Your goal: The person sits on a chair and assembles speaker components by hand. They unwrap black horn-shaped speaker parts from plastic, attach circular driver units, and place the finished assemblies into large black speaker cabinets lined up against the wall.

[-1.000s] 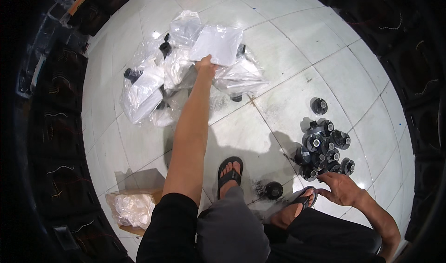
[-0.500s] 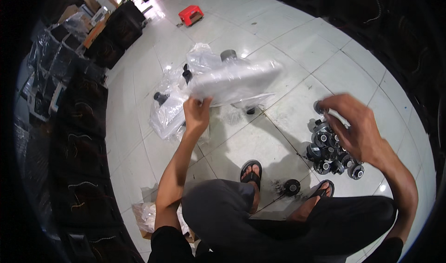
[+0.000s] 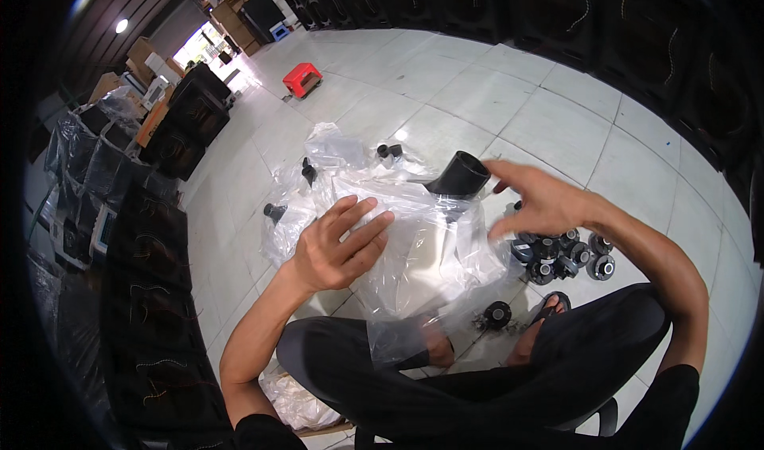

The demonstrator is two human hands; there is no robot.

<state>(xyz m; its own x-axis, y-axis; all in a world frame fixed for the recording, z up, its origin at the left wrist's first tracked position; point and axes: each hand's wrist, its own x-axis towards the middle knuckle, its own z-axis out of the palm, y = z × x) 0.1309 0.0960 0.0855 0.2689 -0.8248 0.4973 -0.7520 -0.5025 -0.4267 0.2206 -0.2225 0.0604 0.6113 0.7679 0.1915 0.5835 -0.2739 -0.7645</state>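
A white bulky piece in a clear plastic bag (image 3: 422, 251) is right in front of me, its loose bag edge hanging toward my legs. From its far right corner rises a wide black open tube (image 3: 461, 175). My left hand (image 3: 342, 243) is at the bag's left side, fingers spread; whether it touches the plastic I cannot tell. Beside the tube, my right hand (image 3: 541, 199) has thumb and fingers apart, holding nothing. Below it on the floor lies a cluster of round black speaker drivers (image 3: 565, 251). One more round black driver (image 3: 497, 315) sits between my feet.
More plastic-wrapped white pieces with black tube ends (image 3: 274, 211) lie beyond the bag. A red stool (image 3: 302, 80) stands farther off. Black speaker cabinets with loose wires line the left (image 3: 151, 299) and far right (image 3: 573, 12). A box with crumpled plastic (image 3: 298, 402) is by my left knee.
The bagged white piece has come nearer and turned, so its black tube now shows at the right. My left hand has let go its pinch on the bag; my right hand has moved left toward the tube.
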